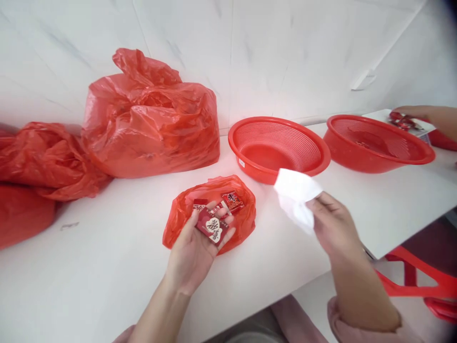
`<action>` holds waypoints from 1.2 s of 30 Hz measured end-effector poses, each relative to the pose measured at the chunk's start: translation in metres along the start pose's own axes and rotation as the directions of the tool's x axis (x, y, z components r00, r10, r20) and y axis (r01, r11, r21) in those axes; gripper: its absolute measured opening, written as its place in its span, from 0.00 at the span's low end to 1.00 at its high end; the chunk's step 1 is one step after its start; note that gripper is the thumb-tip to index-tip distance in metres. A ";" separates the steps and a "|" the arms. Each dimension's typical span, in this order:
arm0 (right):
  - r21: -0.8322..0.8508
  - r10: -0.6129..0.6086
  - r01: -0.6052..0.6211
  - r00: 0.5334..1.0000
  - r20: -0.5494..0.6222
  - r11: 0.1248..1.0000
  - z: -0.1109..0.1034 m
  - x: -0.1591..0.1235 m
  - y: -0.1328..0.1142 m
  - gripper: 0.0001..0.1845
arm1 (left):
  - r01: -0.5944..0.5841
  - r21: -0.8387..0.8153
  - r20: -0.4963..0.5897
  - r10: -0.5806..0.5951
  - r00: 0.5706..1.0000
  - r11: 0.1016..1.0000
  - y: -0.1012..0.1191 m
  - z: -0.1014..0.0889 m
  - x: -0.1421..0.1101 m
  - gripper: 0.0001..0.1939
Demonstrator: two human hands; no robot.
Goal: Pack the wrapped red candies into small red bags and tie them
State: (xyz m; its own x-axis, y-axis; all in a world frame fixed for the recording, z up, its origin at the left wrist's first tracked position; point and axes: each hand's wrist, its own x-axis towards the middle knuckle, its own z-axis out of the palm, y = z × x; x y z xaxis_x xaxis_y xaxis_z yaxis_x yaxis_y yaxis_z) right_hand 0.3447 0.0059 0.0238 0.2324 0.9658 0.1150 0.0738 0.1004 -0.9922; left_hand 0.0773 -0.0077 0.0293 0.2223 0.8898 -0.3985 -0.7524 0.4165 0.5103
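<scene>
packet risk: here's the dark red packet [214, 227], middle of the frame, lying on the open fingers of the left hand [194, 257]; nothing seems to press down on it, so a tilt of the wrist could slide it off.
small bag risk: right behind that hand, the small bag [176, 221] gapes with snacks [233, 201] inside; a dropped packet might land among them, and the soft rim could catch a knuckle and fold in.
white sheet risk: right of centre, the white sheet [295, 190] sticks up by one corner grip, thin and creased, paper or cloth i can't tell; a hard tug might tear it or let it slip.
near basket risk: the sheet's top overlaps the near basket [264, 159] in view, touching or not is unclear; a careless sweep could snag the rim.
left fingers: palm up, half curled, loosely spread, cradling the packet, thumb along its left edge.
right fingers: the right hand [333, 219] is narrowed to a pinch on the sheet's right edge.
far hand: upper right, another person's hand [416, 113] is over red items [402, 121]; its grip i can't tell.
</scene>
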 end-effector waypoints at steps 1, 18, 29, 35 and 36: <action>-0.063 -0.074 0.078 0.995 0.074 0.995 0.023 -0.008 -0.002 0.08 | 0.002 -0.003 0.005 -0.002 1.000 1.000 -0.003 0.002 0.001 0.17; -0.097 -0.413 0.434 0.893 0.177 0.896 0.149 -0.035 0.029 0.06 | -0.105 -0.064 0.087 0.111 0.990 0.992 -0.029 0.001 0.002 0.17; -0.121 -0.454 0.490 0.858 0.238 0.863 0.148 -0.037 0.023 0.03 | -0.095 -0.045 0.156 0.101 0.983 0.994 -0.028 0.000 -0.004 0.27; -0.054 -0.499 0.521 0.839 0.220 0.852 0.151 -0.038 0.024 0.05 | -0.118 0.025 0.164 0.112 0.980 0.993 -0.028 0.001 -0.003 0.27; -0.043 -0.496 0.516 0.840 0.220 0.855 0.151 -0.038 0.025 0.05 | -0.122 0.043 0.156 0.114 0.981 0.992 -0.028 0.001 -0.003 0.26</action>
State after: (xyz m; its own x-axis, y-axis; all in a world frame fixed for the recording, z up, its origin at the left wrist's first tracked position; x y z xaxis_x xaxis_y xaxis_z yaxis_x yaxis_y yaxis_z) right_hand 0.1918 0.0077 -0.0122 -0.0547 0.8143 0.5779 0.2249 0.5739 -0.7874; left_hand 0.0983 -0.0224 0.0169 0.2290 0.9496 -0.2140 -0.7463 0.3124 0.5877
